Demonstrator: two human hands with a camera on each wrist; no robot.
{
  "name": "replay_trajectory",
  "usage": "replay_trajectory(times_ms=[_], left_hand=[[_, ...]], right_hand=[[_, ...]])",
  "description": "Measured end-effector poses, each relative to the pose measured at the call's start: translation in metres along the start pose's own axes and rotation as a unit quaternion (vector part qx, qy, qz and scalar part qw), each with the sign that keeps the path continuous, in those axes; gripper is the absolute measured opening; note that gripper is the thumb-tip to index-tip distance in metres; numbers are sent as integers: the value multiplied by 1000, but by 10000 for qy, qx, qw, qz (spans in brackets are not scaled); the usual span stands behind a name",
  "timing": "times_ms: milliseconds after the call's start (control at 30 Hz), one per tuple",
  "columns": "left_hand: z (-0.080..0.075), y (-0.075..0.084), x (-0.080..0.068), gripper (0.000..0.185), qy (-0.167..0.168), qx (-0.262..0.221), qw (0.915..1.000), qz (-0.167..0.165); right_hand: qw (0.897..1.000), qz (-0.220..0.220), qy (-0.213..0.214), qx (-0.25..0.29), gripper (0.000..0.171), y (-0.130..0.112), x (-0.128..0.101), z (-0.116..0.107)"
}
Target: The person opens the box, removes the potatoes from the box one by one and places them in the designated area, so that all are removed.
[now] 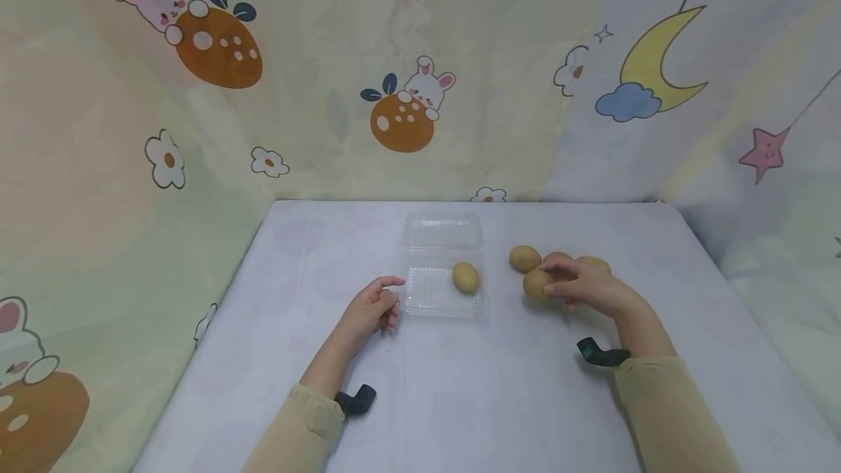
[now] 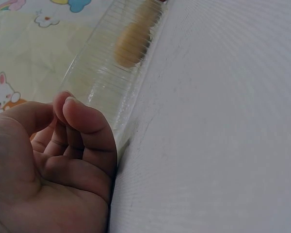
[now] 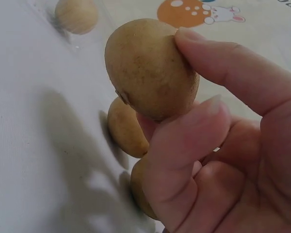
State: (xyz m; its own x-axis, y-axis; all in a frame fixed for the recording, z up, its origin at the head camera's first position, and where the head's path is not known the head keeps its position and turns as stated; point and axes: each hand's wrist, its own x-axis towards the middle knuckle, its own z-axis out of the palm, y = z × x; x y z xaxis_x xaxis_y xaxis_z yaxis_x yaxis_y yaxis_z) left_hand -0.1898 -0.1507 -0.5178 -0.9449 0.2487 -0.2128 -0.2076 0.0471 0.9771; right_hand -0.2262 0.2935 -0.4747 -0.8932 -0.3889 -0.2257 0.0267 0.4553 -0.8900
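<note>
My right hand (image 1: 591, 292) pinches a small potato (image 3: 148, 68) between thumb and fingers, holding it over the right side of the table. Beneath and behind it are several more potatoes (image 1: 525, 258), two of them partly covered by the hand. In the middle stands a clear plastic clamshell box (image 1: 425, 296), its lid (image 1: 442, 232) folded open toward the back. One potato (image 1: 466, 278) sits at the right side of its base. My left hand (image 1: 364, 314) rests by the box's left edge, index finger reaching to the rim and the others loosely bent, holding nothing.
A pale cloth covers the table (image 1: 479, 400). Its far edge meets a hanging printed curtain (image 1: 315, 79) that also runs along both sides. Each wrist bears a black strap mount (image 1: 357, 401).
</note>
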Motion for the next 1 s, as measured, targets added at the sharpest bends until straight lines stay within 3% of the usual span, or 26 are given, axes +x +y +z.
replay_trajectory(times_ms=[300, 567, 1000], left_hand=[[0, 0, 1, 31, 72, 6, 9999, -70], [1, 0, 1, 31, 50, 37, 10000, -43], [0, -1, 2, 32, 27, -8, 10000, -9]], right_hand=[[9998, 101, -144, 116, 50, 5, -4, 2], [9992, 303, -187, -161, 58, 14, 2, 10], [9990, 239, -309, -218, 56, 22, 6, 12]])
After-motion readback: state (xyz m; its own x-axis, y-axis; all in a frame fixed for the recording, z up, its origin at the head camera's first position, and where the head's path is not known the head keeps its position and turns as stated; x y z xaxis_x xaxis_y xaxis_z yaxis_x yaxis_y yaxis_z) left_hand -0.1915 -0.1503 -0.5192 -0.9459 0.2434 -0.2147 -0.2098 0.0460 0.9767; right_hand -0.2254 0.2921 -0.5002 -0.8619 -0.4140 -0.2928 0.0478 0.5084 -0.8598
